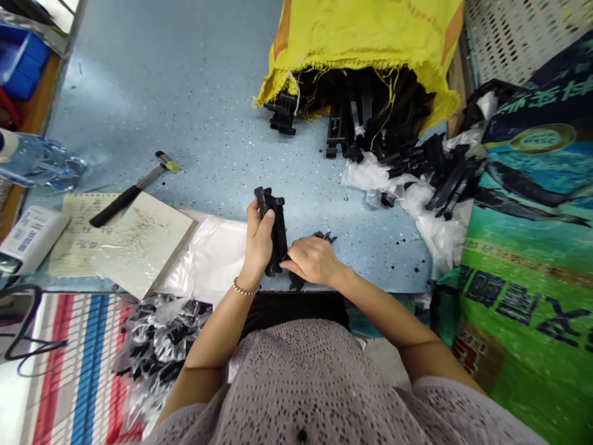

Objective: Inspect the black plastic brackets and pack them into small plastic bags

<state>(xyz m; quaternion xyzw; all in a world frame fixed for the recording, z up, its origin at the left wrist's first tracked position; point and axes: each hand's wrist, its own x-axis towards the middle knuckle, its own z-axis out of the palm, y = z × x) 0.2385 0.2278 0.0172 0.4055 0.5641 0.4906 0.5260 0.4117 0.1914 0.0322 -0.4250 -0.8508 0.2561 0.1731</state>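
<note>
A long black plastic part stands out over the front of the blue speckled table. My left hand is wrapped round its left side, with the thumb on top. At the part's lower end, my right hand has its fingers pinched together; whatever they hold is too small to make out. Small black pieces lie just behind and below my right hand. More black parts spill from the open mouth of a yellow woven sack at the back.
On the left lie a hammer, a paper pad, clear plastic bags, a white box and a bottle. Bagged black parts sit below the table edge. A green printed sack stands at the right.
</note>
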